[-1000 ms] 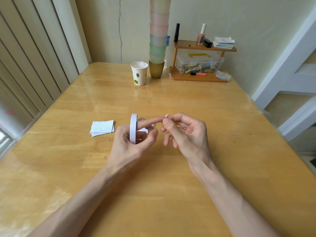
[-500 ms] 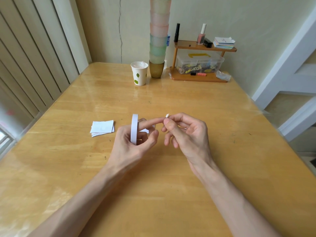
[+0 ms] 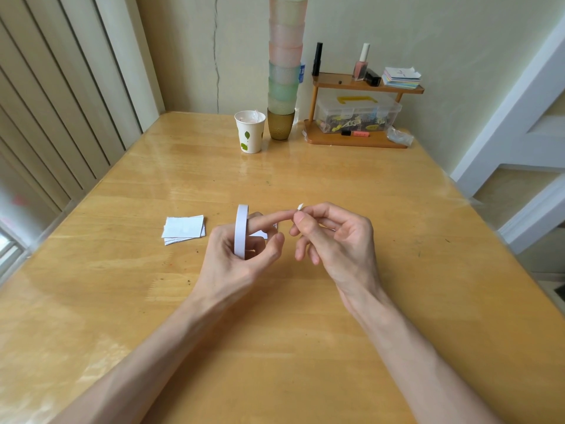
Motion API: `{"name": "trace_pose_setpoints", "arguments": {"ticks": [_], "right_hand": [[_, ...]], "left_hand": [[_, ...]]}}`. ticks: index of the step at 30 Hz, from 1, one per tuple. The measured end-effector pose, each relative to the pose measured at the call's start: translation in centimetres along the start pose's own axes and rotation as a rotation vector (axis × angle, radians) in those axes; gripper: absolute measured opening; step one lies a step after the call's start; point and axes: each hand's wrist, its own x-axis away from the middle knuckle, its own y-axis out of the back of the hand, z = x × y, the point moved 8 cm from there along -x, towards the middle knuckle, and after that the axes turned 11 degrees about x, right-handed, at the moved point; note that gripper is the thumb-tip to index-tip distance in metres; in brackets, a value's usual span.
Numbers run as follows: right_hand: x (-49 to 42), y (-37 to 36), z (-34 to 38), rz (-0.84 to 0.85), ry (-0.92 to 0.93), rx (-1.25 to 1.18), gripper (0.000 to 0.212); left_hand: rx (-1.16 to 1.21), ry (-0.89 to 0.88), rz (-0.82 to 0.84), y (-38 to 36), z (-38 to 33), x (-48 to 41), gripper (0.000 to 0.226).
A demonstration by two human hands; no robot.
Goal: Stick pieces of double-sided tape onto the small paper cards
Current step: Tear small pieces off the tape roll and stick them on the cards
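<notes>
The tape roll (image 3: 241,231) is a narrow white ring, standing on edge with its open centre facing sideways. The left hand (image 3: 238,264) grips it, thumb and curled fingers closed about the lower part of the ring, with the index finger extended straight toward the right hand (image 3: 339,240). A small white piece of tape (image 3: 300,207), short and pointed at its free end, is pinched between the right thumb and forefinger; the remaining right fingers are loosely curled beneath. The piece stands up at the tip of the left index finger; whether the two touch cannot be confirmed. The paper cards (image 3: 184,229) lie in a small, slightly fanned white stack on the wooden table (image 3: 275,347), near the left hand on its left side and apart from it. A further white edge shows behind the left fingers; its nature cannot be determined. A paper cup (image 3: 250,131) with a green leaf print stands at the far side of the table and holds pale crumpled scraps. Just beside it on the right, a tall stack of tumblers (image 3: 286,56) in pink and green rises from a brown one at the base. A clear lidded box (image 3: 357,114) with a yellow handle sits on the lower tier of a wooden rack (image 3: 367,84), filled with items too small to identify. Both hands are held above the middle of the table, the roll well clear of the cup.
</notes>
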Motion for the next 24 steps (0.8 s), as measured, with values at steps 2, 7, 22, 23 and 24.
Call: {"name": "trace_pose_setpoints", "arguments": {"ticks": [2, 7, 22, 23, 24], "right_hand": [[-0.04, 0.09, -0.10, -0.007, 0.003, 0.000, 0.020], [-0.08, 0.18, -0.04, -0.006, 0.031, -0.006, 0.009], [0.05, 0.49, 0.58, -0.052, 0.076, 0.055, 0.010], [0.05, 0.50, 0.58, -0.051, 0.074, 0.053, 0.009], [0.05, 0.51, 0.57, -0.051, 0.072, 0.052, 0.009]], "left_hand": [[-0.010, -0.001, 0.011, -0.05, -0.02, 0.01, 0.032], [-0.006, 0.001, 0.018, -0.09, 0.03, 0.06, 0.033], [-0.012, 0.016, -0.001, 0.08, 0.14, 0.01, 0.031], [-0.014, 0.015, 0.001, 0.08, 0.12, 0.03, 0.032], [-0.017, 0.015, 0.002, 0.08, 0.11, 0.03, 0.032]]}}
